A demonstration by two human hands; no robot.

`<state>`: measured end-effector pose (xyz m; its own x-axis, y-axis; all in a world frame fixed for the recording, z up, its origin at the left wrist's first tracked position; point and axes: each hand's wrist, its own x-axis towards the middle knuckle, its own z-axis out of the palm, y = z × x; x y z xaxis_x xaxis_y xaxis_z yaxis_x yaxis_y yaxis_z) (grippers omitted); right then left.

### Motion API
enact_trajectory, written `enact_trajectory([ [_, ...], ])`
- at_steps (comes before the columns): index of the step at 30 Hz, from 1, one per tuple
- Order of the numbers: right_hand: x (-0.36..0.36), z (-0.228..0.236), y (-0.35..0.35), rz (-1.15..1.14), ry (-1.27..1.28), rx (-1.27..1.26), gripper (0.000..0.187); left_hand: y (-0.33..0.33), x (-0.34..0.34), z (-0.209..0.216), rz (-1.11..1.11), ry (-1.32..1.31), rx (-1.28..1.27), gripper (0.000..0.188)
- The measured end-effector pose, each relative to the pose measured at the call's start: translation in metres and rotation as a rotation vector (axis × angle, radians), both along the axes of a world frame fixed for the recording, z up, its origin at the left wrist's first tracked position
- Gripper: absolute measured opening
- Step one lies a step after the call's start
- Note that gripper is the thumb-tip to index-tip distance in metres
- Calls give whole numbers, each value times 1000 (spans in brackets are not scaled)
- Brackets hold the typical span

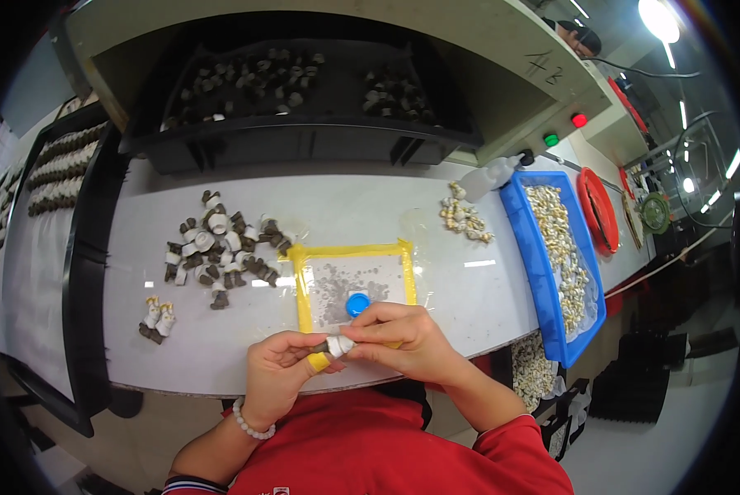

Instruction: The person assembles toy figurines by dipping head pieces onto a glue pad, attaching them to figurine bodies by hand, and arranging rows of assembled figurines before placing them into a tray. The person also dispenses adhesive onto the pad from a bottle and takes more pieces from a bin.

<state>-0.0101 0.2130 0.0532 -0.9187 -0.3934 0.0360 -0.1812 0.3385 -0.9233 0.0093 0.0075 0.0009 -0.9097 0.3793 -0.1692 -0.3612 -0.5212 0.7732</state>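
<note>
Close to the table's front edge, my left hand pinches a small white-and-dark-brown figurine piece between thumb and fingers. Yellow tape wraps the left thumb. My right hand closes on the white end of the same piece, its fingertips hiding part of it; yellow also shows on one of its fingers. Just beyond the hands, a round blue cap sits inside a yellow tape frame with grey spots on its surface. Left of the frame lies a loose pile of similar white-and-brown pieces.
Two figurines with gold-and-white tops stand at left. White-gold pieces lie near a white bottle. A blue tray holds many more at right. Black trays stand at left and on the back shelf.
</note>
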Motion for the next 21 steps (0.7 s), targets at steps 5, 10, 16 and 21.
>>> enact_trajectory([
  [5,-9,6,20,114,-79,21,24,-6,9,10,0,102,-218,21],
  [10,-43,-6,86,-436,370,484,14,-52,8,14,227,825,-966,29],
  [16,-66,-9,111,-454,494,800,18,-92,19,10,451,979,-1430,31],
  [21,-58,-5,93,-454,301,627,26,-110,13,4,620,932,-1588,32],
])
